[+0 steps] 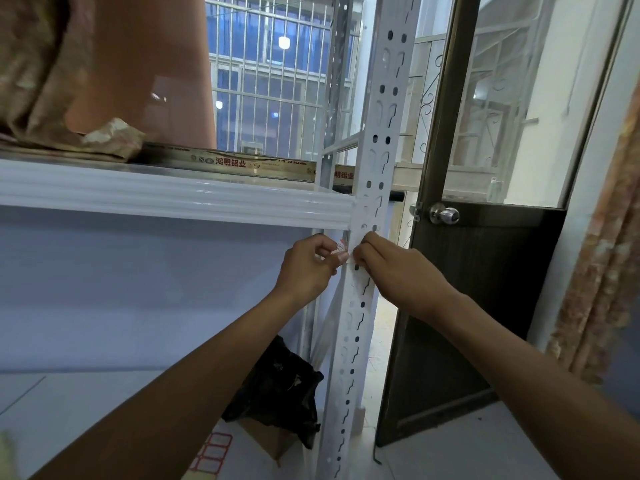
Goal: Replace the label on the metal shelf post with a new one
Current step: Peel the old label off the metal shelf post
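A white perforated metal shelf post (372,157) runs from top to bottom in the middle of the view. My left hand (306,268) pinches a small white label with red print (341,249) at the post's left edge, just under the shelf rail. My right hand (398,271) is against the post's front at the same height, its fingertips meeting the label's edge. How much of the label sticks to the post is hidden by my fingers. A sheet of red-bordered labels (213,452) lies on the lower shelf.
The white shelf rail (173,199) joins the post at the left. A black bag (280,386) sits on a cardboard box below. A dark door with a round knob (445,214) stands open at the right. A barred window is behind.
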